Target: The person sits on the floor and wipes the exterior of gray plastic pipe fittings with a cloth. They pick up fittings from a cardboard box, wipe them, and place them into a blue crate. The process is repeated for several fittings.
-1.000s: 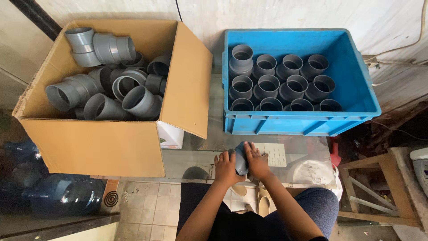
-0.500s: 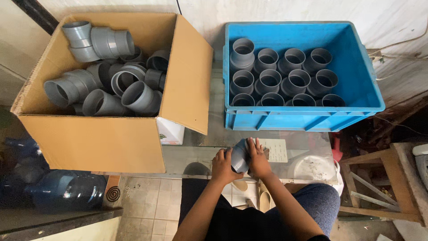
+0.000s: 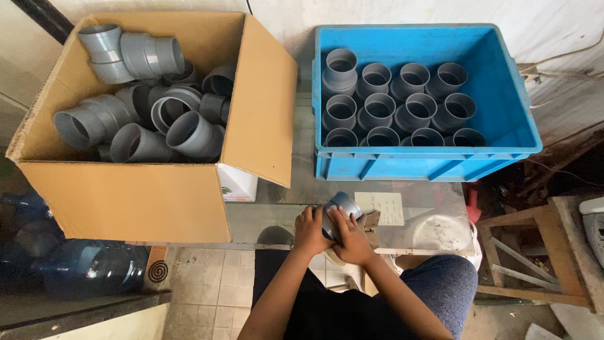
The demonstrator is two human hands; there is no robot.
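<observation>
Both of my hands grip one grey plastic pipe fitting [image 3: 343,204] at the near edge of a glass-topped table [image 3: 277,214]. My left hand [image 3: 309,230] cups its left side and my right hand [image 3: 350,238] covers its lower right side. Its open end tilts up and away from me. Straight ahead stands a blue plastic crate [image 3: 503,94] with several grey fittings [image 3: 393,101] standing upright in rows. To the left an open cardboard box [image 3: 126,195] holds several grey pipe elbows [image 3: 145,101] piled loosely.
A white paper sheet [image 3: 385,208] lies on the table by my right hand. A small white carton [image 3: 237,184] sits under the box flap. A wooden stool [image 3: 541,252] stands at the right, and blue water jugs [image 3: 88,267] lie on the floor at the left.
The fitting has turned in my hands, its open end now tilted up. My hands stay at the same spot on the table edge.
</observation>
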